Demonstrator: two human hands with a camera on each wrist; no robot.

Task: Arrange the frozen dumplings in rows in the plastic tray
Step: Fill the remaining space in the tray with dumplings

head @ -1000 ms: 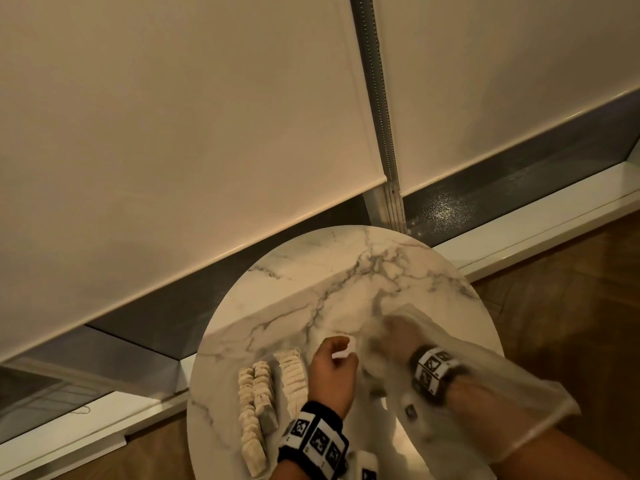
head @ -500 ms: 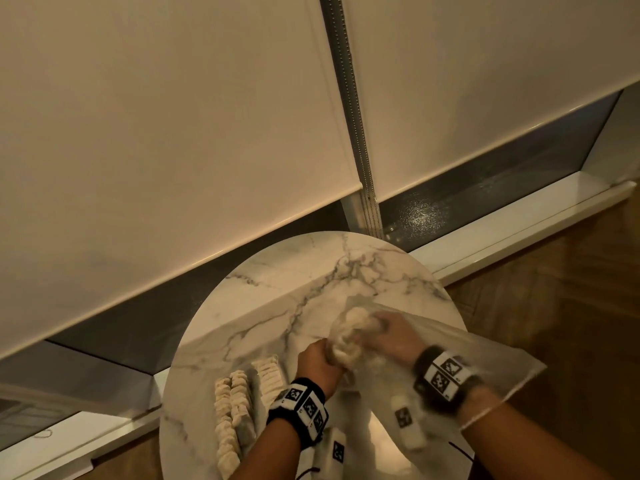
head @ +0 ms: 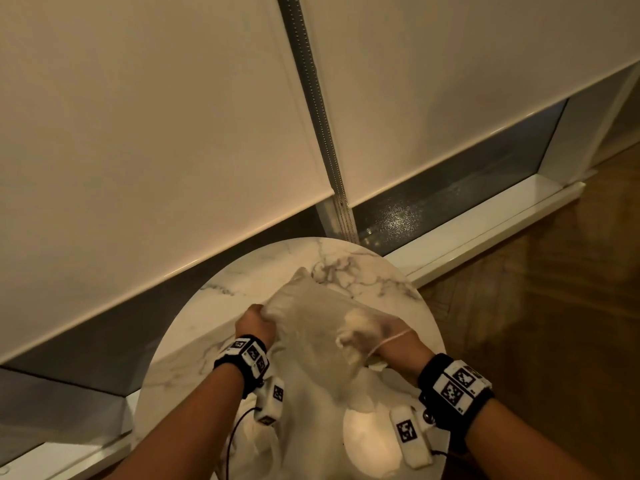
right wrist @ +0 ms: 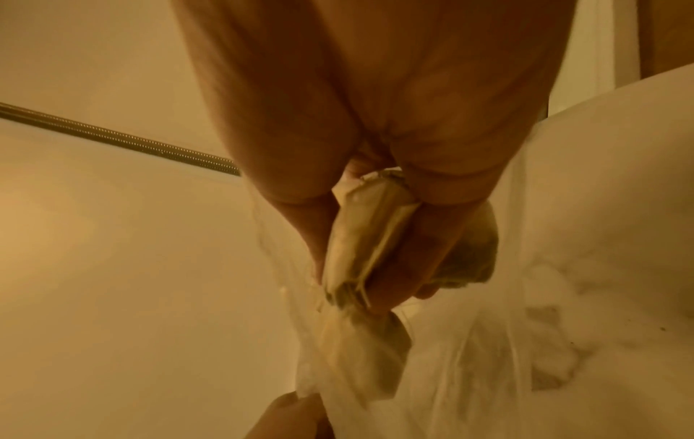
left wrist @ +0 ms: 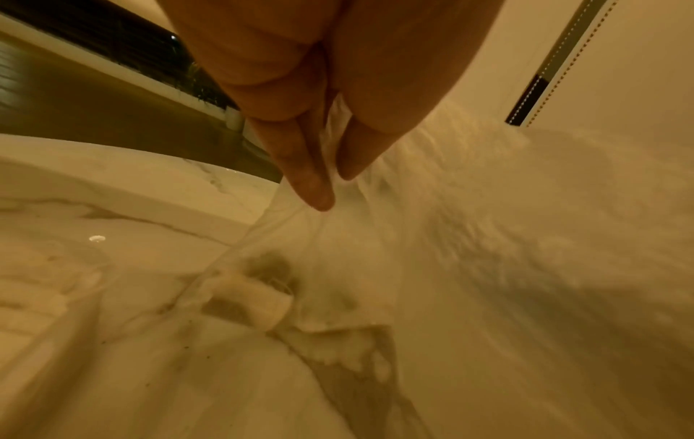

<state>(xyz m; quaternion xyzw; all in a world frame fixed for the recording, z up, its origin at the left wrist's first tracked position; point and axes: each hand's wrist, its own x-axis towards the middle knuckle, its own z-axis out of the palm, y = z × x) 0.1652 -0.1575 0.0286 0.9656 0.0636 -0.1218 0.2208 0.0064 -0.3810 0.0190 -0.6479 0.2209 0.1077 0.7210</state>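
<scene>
Right hand (head: 372, 336) sits inside the clear bag (head: 311, 341), fingers curled round a clump of frozen dumplings (right wrist: 370, 243). Our left hand (head: 256, 322) pinches the bag's edge and holds it up off the marble surface (head: 263, 268).

A second ago the head view showed three rows of dumplings already laid at the left; now the lifted bag and our arms cover that spot, so we can't see the tray. Judged: we're fetching the next batch, rows only part filled.

Right wrist view shows the dumplings gripped between thumb and fingers, through the film; head view only gives a pale lump. Left wrist view shows the pinch on film (left wrist: 326, 190), blurred. Beyond: blinds (head: 156, 116), sill.
</scene>
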